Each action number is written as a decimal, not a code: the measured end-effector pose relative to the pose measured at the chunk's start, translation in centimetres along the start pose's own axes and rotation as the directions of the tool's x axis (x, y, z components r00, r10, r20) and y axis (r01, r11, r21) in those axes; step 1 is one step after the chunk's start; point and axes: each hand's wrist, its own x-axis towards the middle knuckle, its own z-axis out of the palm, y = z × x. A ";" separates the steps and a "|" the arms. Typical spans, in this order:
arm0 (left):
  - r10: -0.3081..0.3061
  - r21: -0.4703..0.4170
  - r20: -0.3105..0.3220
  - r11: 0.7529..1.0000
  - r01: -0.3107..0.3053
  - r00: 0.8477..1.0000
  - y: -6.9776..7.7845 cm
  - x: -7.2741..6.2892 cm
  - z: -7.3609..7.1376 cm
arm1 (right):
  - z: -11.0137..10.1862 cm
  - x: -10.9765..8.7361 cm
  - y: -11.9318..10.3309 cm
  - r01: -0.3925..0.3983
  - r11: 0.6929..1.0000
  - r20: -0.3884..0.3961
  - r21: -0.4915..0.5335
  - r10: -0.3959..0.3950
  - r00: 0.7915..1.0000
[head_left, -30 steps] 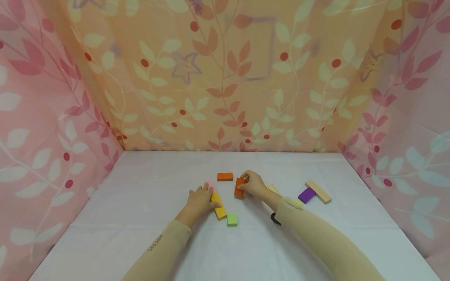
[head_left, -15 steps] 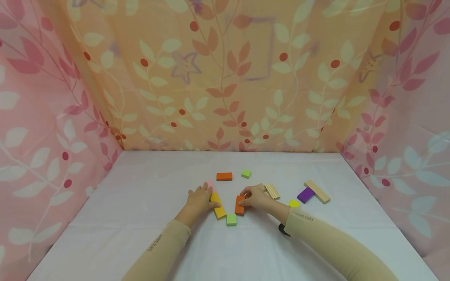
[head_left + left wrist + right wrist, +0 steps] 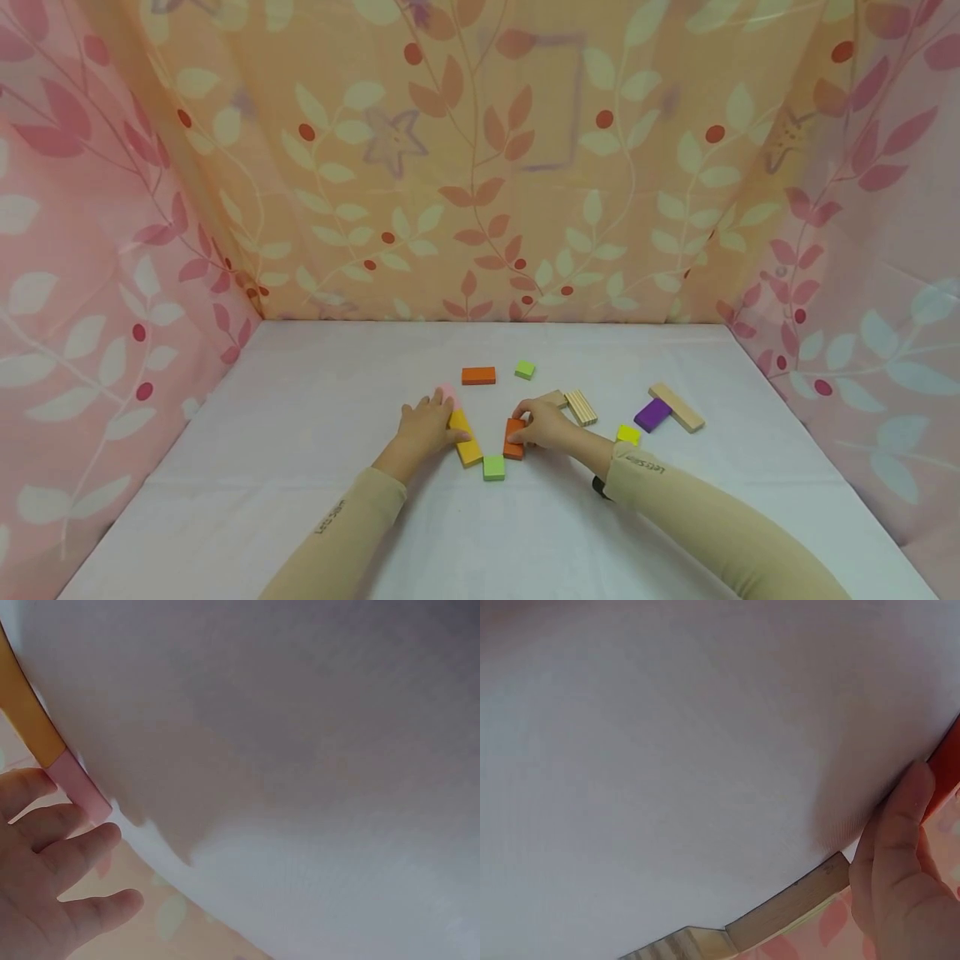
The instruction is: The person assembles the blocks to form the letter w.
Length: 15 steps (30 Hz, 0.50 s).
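Note:
In the head view my left hand (image 3: 425,427) rests beside a slanted row made of a pink block (image 3: 447,395) and yellow blocks (image 3: 470,454). Its thumb reaches over the yellow part. The left wrist view shows loosely spread fingers (image 3: 86,851), some right at the side of the pink block (image 3: 79,784). My right hand (image 3: 551,427) pinches an orange block (image 3: 513,450) that points away from me. A light green block (image 3: 493,467) lies at the near ends of the yellow row and the orange block, forming a V. My palm hides part of the row.
Farther back lie another orange block (image 3: 478,376) and a small green block (image 3: 525,369). Right of my right hand are a plain wooden block (image 3: 555,398), a ridged wooden block (image 3: 581,407), a yellow piece (image 3: 628,434), a purple block (image 3: 652,414) and a long wooden block (image 3: 677,407).
My right hand has brought the orange block toward me, to the light green block's far right corner. The small green block at the back has come into view. My left hand has stayed put.

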 end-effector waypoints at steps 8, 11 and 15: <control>0.000 -0.001 0.000 1.000 0.000 1.000 -0.1 0.2 0.0 | -0.1 -0.1 -0.1 0.001 1.000 0.008 -0.003 -0.001 1.000; 0.000 0.001 0.001 1.000 0.000 1.000 -0.1 0.1 0.0 | -0.1 -0.1 -0.1 -0.002 1.000 0.011 -0.006 0.003 1.000; -0.007 -0.006 0.009 1.000 0.007 1.000 0.0 0.1 -0.1 | -0.1 -0.1 -0.1 -0.007 1.000 0.014 -0.005 0.007 1.000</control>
